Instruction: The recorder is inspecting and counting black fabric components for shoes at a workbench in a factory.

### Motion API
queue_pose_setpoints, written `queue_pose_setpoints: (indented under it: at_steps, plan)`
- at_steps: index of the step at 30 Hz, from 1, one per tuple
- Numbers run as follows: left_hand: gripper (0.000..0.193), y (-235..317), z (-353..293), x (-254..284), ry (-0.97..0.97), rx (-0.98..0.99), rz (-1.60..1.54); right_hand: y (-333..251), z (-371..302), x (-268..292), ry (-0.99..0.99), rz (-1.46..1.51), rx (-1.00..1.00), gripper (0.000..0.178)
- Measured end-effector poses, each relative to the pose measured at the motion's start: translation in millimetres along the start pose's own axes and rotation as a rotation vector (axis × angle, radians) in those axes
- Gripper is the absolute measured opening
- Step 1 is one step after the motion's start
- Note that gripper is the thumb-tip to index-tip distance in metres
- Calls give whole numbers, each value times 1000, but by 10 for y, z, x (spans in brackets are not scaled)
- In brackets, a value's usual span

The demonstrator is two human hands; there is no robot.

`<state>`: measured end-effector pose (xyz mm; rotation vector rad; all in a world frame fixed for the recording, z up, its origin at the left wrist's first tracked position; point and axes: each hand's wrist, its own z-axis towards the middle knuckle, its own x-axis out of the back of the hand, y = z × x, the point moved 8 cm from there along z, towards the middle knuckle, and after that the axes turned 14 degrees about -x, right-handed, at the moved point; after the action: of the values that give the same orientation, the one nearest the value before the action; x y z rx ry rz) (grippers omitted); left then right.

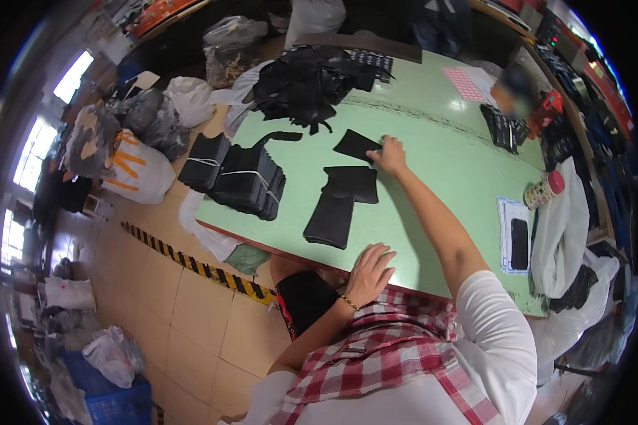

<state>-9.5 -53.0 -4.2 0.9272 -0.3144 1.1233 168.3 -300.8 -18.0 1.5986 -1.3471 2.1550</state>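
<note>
My right hand (388, 156) reaches across the green table and has its thumb and fingers closed at the right end of a flat black cut piece (354, 145). Just nearer to me lie more black pieces: a short, wide one (356, 184) overlaps a longer stack (329, 221). My left hand (370, 275) rests at the table's near edge, fingers spread and holding nothing. To the left sit bundles of black cut pieces (244, 183) tied with pale bands, a curved black strip (283, 137) beside them.
A heap of black scraps (301, 85) covers the table's far left. On the right are a phone (519, 244) on papers, a jar with a red lid (544, 190) and a red tool (545, 113). Stuffed bags (142, 170) stand on the floor at left.
</note>
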Motion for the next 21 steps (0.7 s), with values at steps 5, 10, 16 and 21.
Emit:
queue_pose_setpoints:
  at_steps: [5, 10, 16, 21]
  plan:
    - [36, 21, 12, -2, -15, 42, -31, 70, 480, -145, -159, -267, -168, 43]
    - [37, -330, -66, -18, 158, 339, -530, -674, 186, 568, -265, 560, 384, 13]
    - [84, -259, 225, -386, 412, 683, -2261, -818, -1035, 1239, -1035, 280, 284, 18]
    - [76, 65, 316, -287, 335, 483, -2555, -865, -1347, 788, -930, -97, 580, 29]
